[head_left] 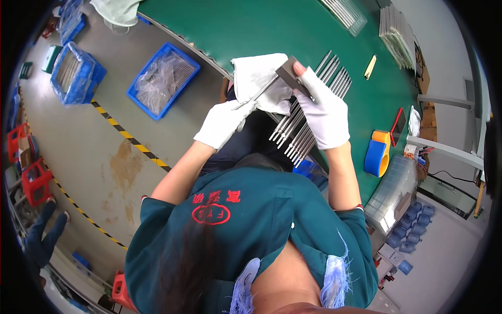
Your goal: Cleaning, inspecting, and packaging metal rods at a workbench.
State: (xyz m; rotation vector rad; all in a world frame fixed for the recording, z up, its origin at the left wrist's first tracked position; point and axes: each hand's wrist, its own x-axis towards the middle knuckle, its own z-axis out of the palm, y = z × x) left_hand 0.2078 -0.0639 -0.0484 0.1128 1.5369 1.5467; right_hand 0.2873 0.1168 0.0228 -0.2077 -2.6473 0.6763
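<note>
My left hand (224,123), in a white glove, is closed around the lower part of a thin metal rod (265,88). The rod slants up to a dark grey rectangular block (289,73), and its upper end meets the block's near side. My right hand (325,111) grips that block, its bare thumb tip on top and the rest gloved in white. Beneath the rod a white cloth (251,73) lies over the table edge. Several shiny metal rods (340,83) lie side by side on the green table (235,26), partly hidden by my right hand.
A blue bin (196,67) with plastic-wrapped rods stands on the floor at left. On the table are a pale-handled cutter (370,68), a blue and yellow tape dispenser (375,159), stacked trays (395,39) and a clear box (389,193). Another person's legs (44,233) show far left.
</note>
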